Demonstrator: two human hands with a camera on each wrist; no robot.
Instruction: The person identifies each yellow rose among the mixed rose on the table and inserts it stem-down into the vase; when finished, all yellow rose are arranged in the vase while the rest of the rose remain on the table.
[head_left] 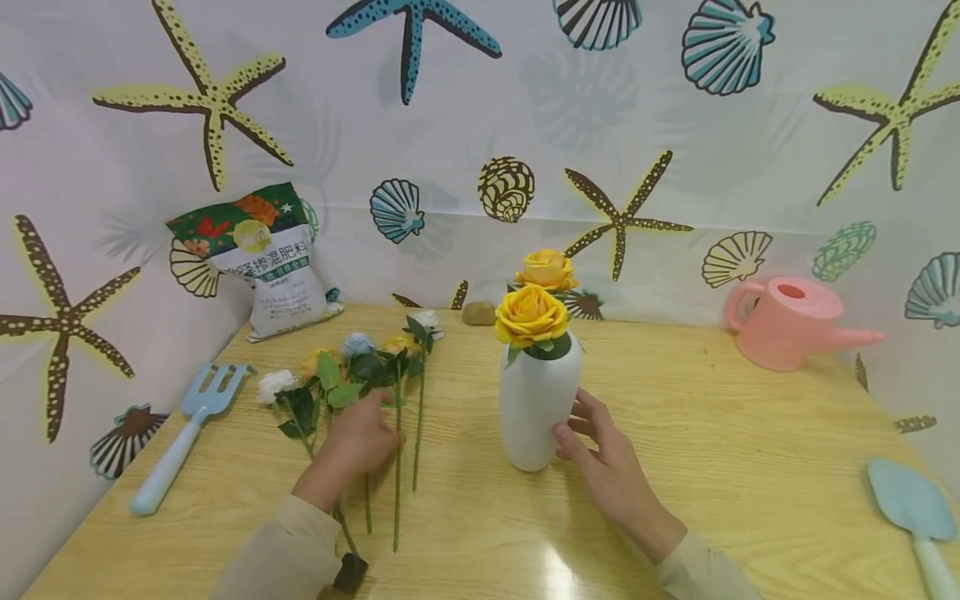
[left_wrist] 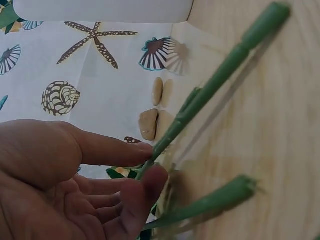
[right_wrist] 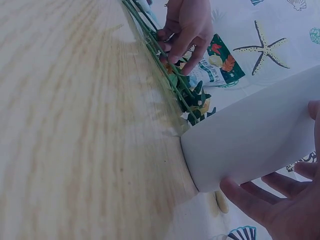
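Observation:
My left hand (head_left: 362,440) is among the artificial flowers lying on the left of the table. In the left wrist view its thumb and a finger pinch a green flower stem (left_wrist: 200,97); which bloom it bears is hidden. A second stem (left_wrist: 215,202) lies beside it. At the middle stands an upright white vase (head_left: 534,408) with two yellow roses (head_left: 531,317) in it. My right hand (head_left: 611,475) holds the vase low on its right side, thumb at the front and fingers behind. White, blue and yellow blooms (head_left: 358,344) lie past the left hand.
A blue hand fork (head_left: 198,408) lies at the left, with a fertilizer bag (head_left: 281,283) behind. Small stones (head_left: 478,313) sit by the patterned backdrop. To the right are a pink watering can (head_left: 787,325) and a blue trowel (head_left: 911,500). A dark block (head_left: 350,573) is near my left sleeve.

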